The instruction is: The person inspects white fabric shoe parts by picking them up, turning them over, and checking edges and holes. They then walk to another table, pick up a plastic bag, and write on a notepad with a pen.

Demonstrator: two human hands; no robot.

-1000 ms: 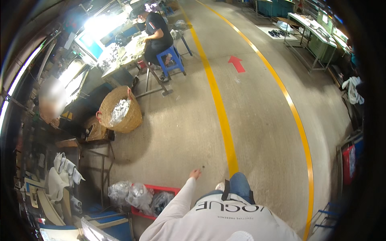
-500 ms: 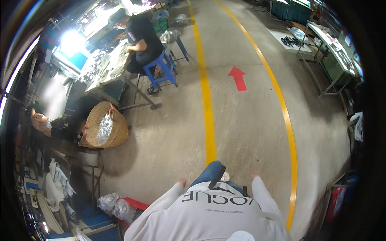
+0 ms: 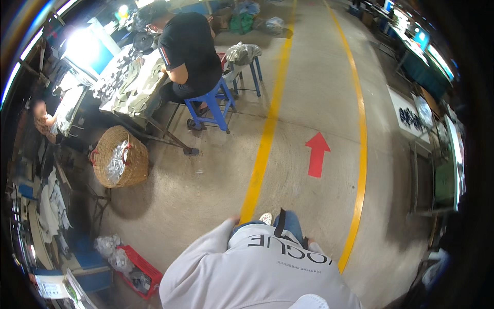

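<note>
My left hand (image 3: pixel 236 219) hangs low beside my hip, just past the pale sleeve cuff; only a small blurred part of it shows. On the other side, my right hand (image 3: pixel 311 243) is mostly hidden by the light sweatshirt (image 3: pixel 247 273), near the thigh of my blue jeans (image 3: pixel 292 222). The fingers of both hands cannot be made out, nor whether they hold anything. A black strap (image 3: pixel 280 224) dangles at the front of my waist. One white shoe (image 3: pixel 266 218) shows on the floor below.
A wicker basket (image 3: pixel 135 170) with silvery pieces stands at left. Beyond it a person (image 3: pixel 190 51) sits on a blue stool (image 3: pixel 221 110) at a worktable (image 3: pixel 136 95). A red crate (image 3: pixel 139 268) lies lower left. Yellow lines (image 3: pixel 263 154) flank a red floor arrow (image 3: pixel 317 154); tables (image 3: pixel 437 170) line the right.
My view has turned and moved forward along the aisle. The seated person and floor arrow appear nearer; the red crate shows more fully. My right hand has gone mostly behind the sweatshirt.
</note>
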